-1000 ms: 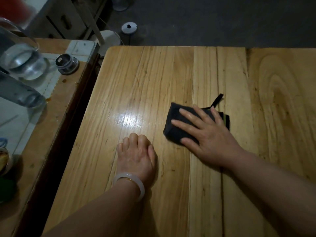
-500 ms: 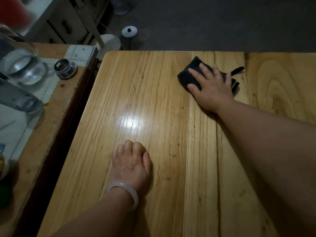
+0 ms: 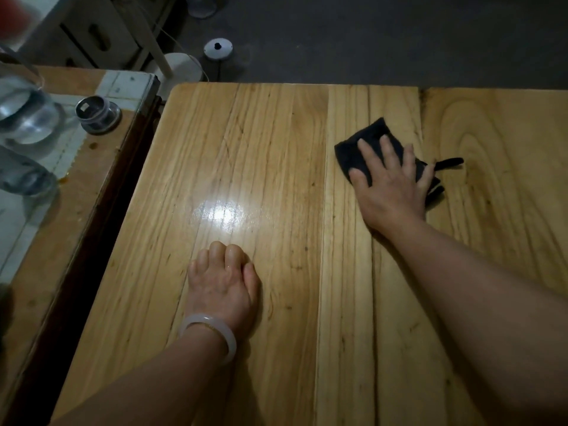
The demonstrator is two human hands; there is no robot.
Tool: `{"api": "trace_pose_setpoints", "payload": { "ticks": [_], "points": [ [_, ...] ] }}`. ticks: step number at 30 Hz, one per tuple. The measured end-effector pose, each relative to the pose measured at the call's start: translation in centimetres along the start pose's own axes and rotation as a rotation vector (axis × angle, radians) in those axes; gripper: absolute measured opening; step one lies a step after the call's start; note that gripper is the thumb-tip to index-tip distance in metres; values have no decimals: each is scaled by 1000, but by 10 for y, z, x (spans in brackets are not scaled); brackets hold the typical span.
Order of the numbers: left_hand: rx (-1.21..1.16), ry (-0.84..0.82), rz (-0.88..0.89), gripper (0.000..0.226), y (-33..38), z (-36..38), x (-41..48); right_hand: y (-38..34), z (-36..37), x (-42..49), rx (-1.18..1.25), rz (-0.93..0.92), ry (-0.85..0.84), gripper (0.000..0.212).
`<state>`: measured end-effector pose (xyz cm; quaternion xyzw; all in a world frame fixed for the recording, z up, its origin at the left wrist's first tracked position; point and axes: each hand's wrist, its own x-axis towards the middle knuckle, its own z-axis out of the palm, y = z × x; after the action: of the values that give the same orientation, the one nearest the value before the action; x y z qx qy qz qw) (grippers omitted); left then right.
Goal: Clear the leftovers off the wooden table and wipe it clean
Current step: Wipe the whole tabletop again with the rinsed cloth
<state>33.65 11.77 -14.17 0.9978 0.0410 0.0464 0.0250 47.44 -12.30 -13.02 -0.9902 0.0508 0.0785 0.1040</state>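
A light wooden table (image 3: 276, 155) fills most of the view, with a bright lamp reflection near its middle. A folded black cloth (image 3: 373, 138) with a small hanging loop lies on the table's far right part. My right hand (image 3: 390, 182) presses flat on the cloth, fingers spread over it. My left hand (image 3: 222, 282), with a pale bangle on the wrist, rests palm down on the table near the front, fingers together, holding nothing. No leftovers show on the wood.
A second, darker table (image 3: 92, 186) stands close on the left, bearing a glass jug of water (image 3: 26, 115) and a small round metal lid (image 3: 96, 113). Beyond the far edge lie dark floor, a white stand (image 3: 181, 67) and a small round device (image 3: 218, 48).
My right hand pushed the cloth from the table's middle to the far edge, then drew it back toward me and to the right. My left hand stayed in place.
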Motion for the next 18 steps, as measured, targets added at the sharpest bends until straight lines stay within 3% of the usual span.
{"api": "trace_pose_setpoints", "payload": {
  "ticks": [8, 15, 18],
  "points": [
    [-26, -39, -12, 26, 2, -3, -1, 18, 9, -141, -50, -283, -85, 54],
    [-66, -72, -10, 26, 2, -4, -3, 27, 22, -223, -130, -825, -204, 52],
    [-86, -64, -11, 25, 2, -4, -4, 36, 20, -216, -102, -905, -229, 52]
  ]
}}
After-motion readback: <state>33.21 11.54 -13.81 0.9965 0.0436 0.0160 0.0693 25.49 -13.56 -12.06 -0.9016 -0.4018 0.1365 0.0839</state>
